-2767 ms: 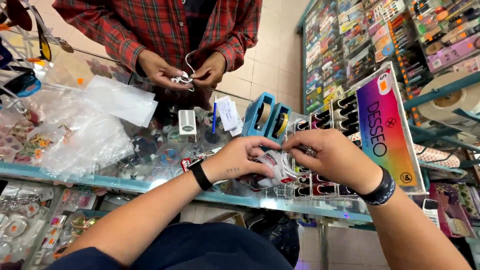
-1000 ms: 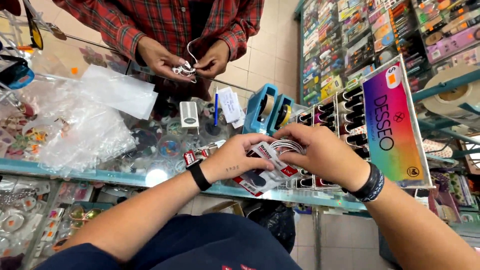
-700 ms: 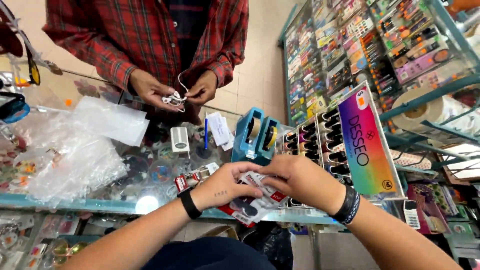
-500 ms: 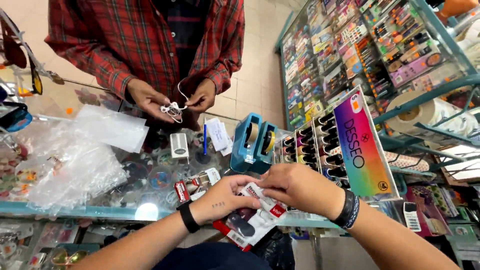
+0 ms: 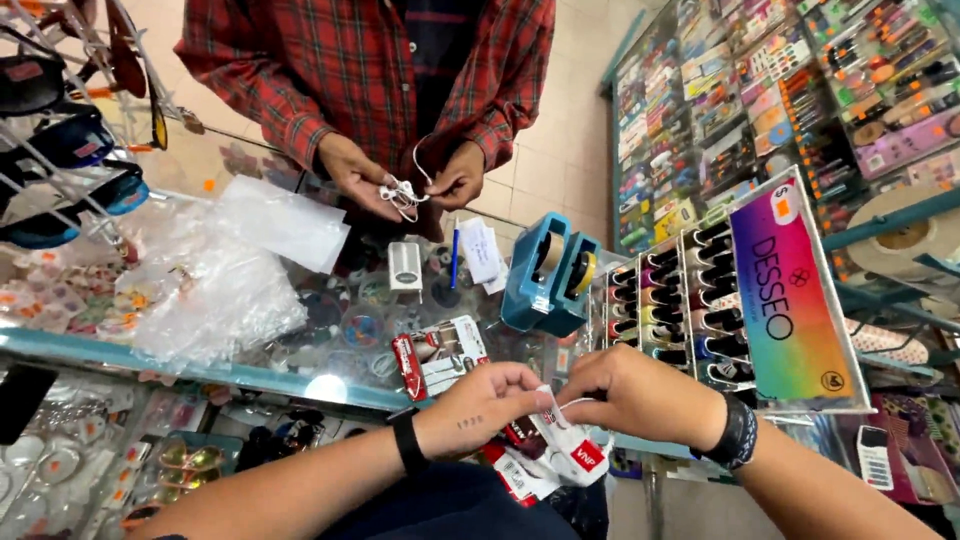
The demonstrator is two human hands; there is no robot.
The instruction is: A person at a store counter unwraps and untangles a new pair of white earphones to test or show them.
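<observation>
My left hand (image 5: 482,408) and my right hand (image 5: 640,394) meet just below the front edge of a glass counter (image 5: 200,365). Both grip a small white and red packet (image 5: 572,452) with a thin white cable looped at its top. More red and white packets (image 5: 510,472) hang under it. A black band sits on my left wrist and a dark beaded band on my right. Across the counter a person in a red plaid shirt (image 5: 370,70) holds a tangle of white earphone cable (image 5: 403,193) in both hands.
On the glass lie clear plastic bags (image 5: 215,290), a white charger block (image 5: 405,265), a red carded packet (image 5: 440,355) and a blue tape dispenser (image 5: 550,270). A rainbow display rack of small bottles (image 5: 740,290) stands at the right. Sunglasses (image 5: 60,140) hang at left; stocked shelves (image 5: 800,80) fill the right.
My hands have pulled the packet back from the countertop to below its front edge. The view has tilted up, showing more of the person opposite, who keeps handling the cable.
</observation>
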